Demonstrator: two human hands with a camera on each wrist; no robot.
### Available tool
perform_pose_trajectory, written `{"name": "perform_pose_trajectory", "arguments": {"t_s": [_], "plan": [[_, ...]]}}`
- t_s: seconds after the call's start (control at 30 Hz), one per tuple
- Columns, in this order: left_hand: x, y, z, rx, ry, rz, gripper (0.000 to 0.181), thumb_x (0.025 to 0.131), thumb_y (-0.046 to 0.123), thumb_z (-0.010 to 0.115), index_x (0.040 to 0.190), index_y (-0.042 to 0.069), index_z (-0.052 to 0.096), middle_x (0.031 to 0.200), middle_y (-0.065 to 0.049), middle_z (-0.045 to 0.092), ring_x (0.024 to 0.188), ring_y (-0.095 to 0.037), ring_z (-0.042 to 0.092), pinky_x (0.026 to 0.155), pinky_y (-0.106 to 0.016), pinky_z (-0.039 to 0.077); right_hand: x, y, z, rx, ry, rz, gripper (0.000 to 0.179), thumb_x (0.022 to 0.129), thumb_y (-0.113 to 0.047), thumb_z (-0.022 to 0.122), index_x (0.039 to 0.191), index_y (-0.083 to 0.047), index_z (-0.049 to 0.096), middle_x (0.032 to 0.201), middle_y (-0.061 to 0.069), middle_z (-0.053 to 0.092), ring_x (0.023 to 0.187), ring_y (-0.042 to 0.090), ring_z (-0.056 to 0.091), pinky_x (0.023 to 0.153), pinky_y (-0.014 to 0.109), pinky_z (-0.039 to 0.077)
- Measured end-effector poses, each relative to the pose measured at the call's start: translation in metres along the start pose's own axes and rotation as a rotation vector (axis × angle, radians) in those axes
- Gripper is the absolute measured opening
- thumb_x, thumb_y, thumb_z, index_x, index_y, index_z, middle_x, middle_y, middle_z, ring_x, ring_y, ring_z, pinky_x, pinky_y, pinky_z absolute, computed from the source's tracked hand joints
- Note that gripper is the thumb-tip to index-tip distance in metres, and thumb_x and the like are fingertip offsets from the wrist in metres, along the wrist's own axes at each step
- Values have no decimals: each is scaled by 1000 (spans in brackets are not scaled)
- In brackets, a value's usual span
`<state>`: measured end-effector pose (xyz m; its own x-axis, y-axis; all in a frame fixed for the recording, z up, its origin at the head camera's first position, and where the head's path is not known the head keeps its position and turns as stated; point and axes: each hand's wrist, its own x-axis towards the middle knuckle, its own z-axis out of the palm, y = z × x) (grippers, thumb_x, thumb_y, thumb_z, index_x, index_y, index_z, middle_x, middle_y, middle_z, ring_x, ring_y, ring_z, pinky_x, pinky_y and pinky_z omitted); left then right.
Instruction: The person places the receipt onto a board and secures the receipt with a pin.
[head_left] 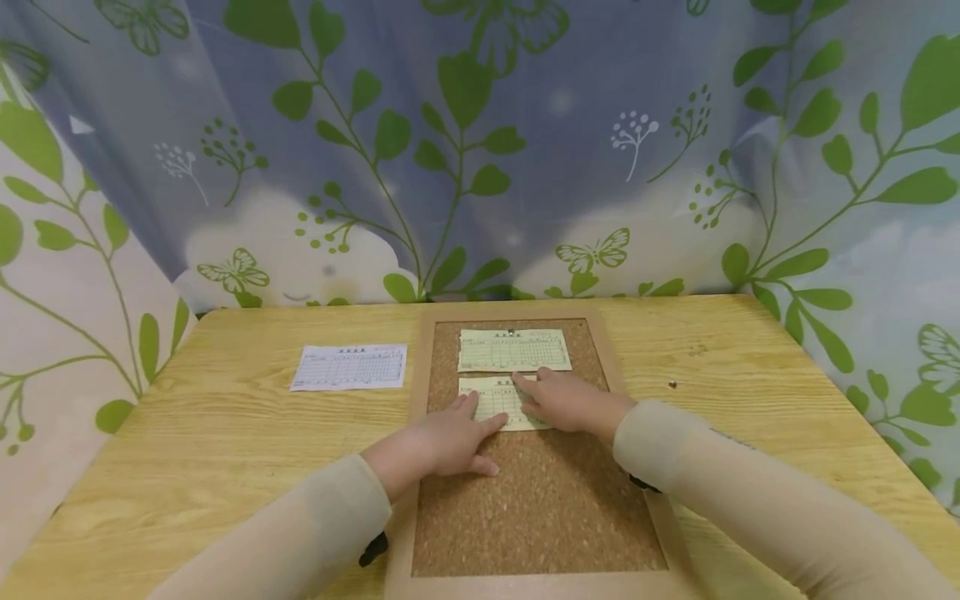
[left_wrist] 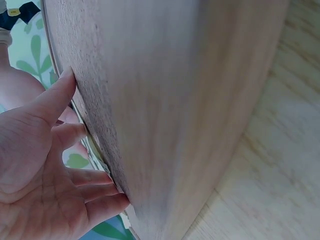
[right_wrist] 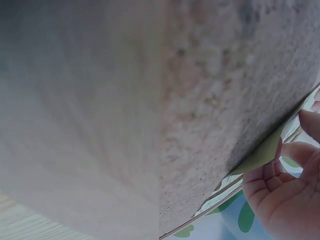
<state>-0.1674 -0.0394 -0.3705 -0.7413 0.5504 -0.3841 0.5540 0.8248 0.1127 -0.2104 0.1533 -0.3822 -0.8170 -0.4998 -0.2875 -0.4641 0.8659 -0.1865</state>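
Two yellow-green printed slips lie on the wood-framed corkboard (head_left: 540, 508). The upper slip (head_left: 514, 350) has a small pushpin (head_left: 512, 332) at its top edge. My left hand (head_left: 450, 437), fingers spread and fairly straight, rests on the lower left part of the lower slip (head_left: 491, 400) and on the cork. My right hand (head_left: 566, 402) presses at that slip's top middle with a fingertip; whether a pin is under it is hidden. In the right wrist view, the lower slip's side edge (right_wrist: 260, 155) lifts off the cork beside my right fingers.
A white printed slip (head_left: 349, 367) lies on the wooden table (head_left: 247, 450) left of the board. A small pushpin (head_left: 672, 384) lies on the table to the right. Behind the table hangs a leaf-patterned curtain (head_left: 555, 150).
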Motion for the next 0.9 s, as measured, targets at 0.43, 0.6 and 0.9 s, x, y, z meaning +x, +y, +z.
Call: {"name": "perform_pose_trajectory", "arguments": {"t_s": [0.43, 0.6, 0.9], "plan": [[-1, 1, 4, 5, -6, -3, 72, 86, 55, 54, 147, 25, 32, 151, -22, 16, 137, -35, 21, 100, -46, 35, 2, 3, 1, 82, -67, -16, 68, 95, -47, 44, 148, -9, 25, 138, 30, 36, 119, 41, 46, 96, 52, 38], [-1, 0, 3, 4, -2, -6, 71, 86, 55, 54, 147, 26, 32, 151, -21, 15, 137, -35, 21, 100, -47, 36, 2, 5, 1, 76, -60, -20, 68, 95, -47, 46, 148, -9, 25, 137, 29, 37, 118, 40, 47, 95, 52, 38], [0, 0, 3, -8, -3, -17, 71, 85, 54, 55, 147, 27, 32, 152, -20, 14, 137, -33, 21, 100, -46, 36, 2, 5, -1, 74, -69, -12, 70, 94, -47, 47, 149, -11, 24, 134, 27, 39, 114, 38, 50, 93, 50, 40]]}}
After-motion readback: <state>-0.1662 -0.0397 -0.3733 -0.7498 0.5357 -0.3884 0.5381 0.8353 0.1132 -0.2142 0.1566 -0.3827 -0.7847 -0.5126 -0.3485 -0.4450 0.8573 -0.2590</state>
